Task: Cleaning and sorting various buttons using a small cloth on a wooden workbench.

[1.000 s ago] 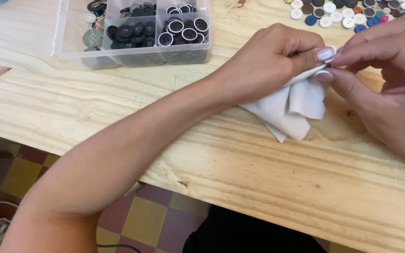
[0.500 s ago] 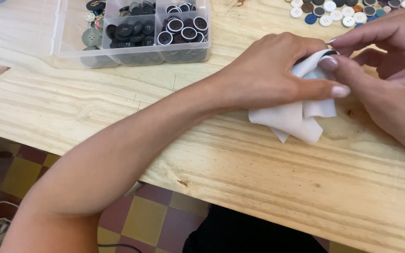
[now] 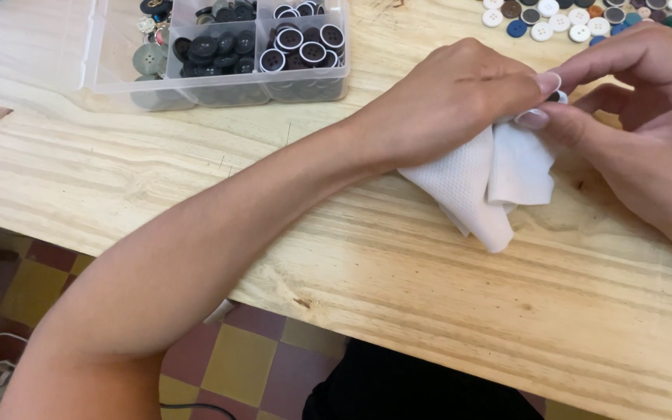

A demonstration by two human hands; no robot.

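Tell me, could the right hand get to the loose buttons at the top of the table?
Probably yes. The right hand lies just below the loose buttons with bare table between, but it is pinching a small button against the white cloth.

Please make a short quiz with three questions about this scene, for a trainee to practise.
1. True or false: the white cloth lies on the wooden table.
2. What fills the clear plastic box?
3. Which hand lies on the cloth: a) left hand, b) right hand?

Key: 1 true; 2 mostly dark buttons, sorted in compartments; 3 a.
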